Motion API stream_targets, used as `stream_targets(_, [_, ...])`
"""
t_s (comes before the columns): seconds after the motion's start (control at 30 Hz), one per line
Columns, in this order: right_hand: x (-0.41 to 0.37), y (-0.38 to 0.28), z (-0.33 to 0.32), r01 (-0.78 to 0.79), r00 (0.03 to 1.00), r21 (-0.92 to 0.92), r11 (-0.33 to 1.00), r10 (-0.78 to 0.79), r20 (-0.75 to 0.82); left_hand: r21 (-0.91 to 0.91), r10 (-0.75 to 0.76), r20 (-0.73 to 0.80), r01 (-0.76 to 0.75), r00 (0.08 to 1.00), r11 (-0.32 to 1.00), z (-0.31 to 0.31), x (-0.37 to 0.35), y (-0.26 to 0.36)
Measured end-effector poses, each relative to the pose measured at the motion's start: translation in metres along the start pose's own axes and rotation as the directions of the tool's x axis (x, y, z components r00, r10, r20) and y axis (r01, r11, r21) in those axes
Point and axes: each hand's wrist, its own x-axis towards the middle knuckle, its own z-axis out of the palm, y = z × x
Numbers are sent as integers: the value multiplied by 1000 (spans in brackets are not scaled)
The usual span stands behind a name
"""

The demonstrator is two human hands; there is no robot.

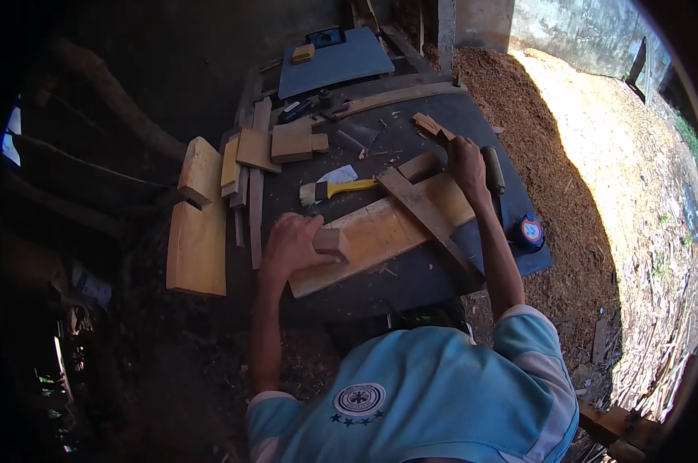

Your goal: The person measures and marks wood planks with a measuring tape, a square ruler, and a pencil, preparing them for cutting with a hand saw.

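My left hand [289, 243] is closed around a small wooden block [332, 242], thumb in front, at the near left end of a long pale board [372, 231]. The board lies slantwise on the dark tabletop. At the far right my right hand [467, 166] has its fingers curled on the near end of a short, split-looking piece of wood [432, 125]; the fingertips are partly hidden. Across the board lies a darker wooden strip [422, 208], with another short wood piece [420, 166] behind it. A brush with a yellow handle [349, 187] rests just beyond the board.
Cut wood blocks [291, 143] and thick notched boards [197, 243] sit at the left. A blue tape measure [531, 231] is at the right edge, near a dark cylinder [493, 170]. A grey-blue panel [337, 65] lies at the back. Wood shavings [534, 139] cover the ground.
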Motion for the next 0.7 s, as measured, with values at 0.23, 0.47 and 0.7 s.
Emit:
stream_targets(0.23, [-56,-116,-32,69,946,646,760,-255,198,-272,-95,-64,75,993,959,16,0,-1])
stream_targets(0.47, [-106,-128,32,-343,669,754,560,-418,614,-256,-332,-29,314,943,914,14,5,18])
stream_targets(0.7, [-103,-141,24,-128,678,827,548,-561,476,-306,-371,-75,332,926,892,20,8,20])
